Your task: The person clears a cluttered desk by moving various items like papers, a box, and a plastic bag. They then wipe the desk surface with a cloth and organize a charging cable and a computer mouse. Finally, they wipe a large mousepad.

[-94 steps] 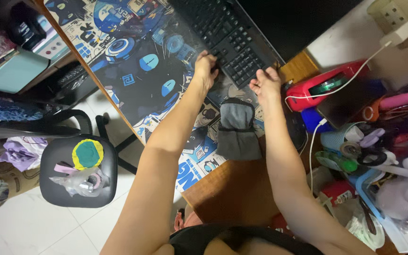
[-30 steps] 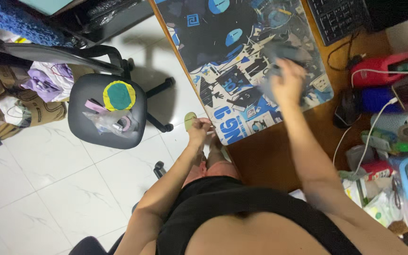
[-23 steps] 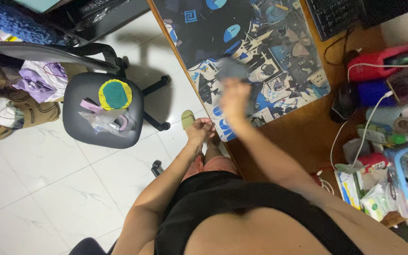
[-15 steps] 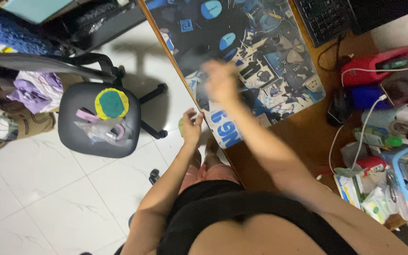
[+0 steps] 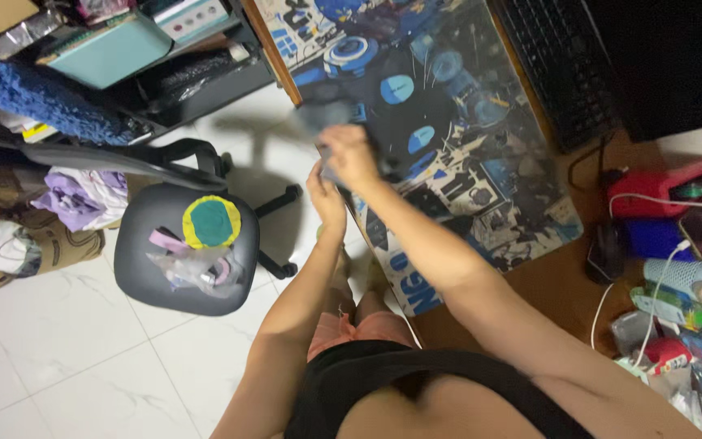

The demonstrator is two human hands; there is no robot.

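Both hands, left [image 5: 324,197] and right [image 5: 349,154], grip blurred grey cloth [image 5: 318,122] at desk mat [image 5: 481,162] edge.

One desk mat [image 5: 481,162], one keyboard [image 5: 558,69], one office chair [image 5: 184,252], one grey cloth [image 5: 322,122], two hands.

A soft, matt grey cloth [image 5: 318,122] is showing blurred at the desk's left edge. The printed desk mat [image 5: 440,138] is looking smooth with a faint sheen, lying over bare brown wood [image 5: 546,284]. The chair seat [image 5: 184,252] is appearing matt grey. The floor tiles [image 5: 50,349] are gleaming, glossy white.
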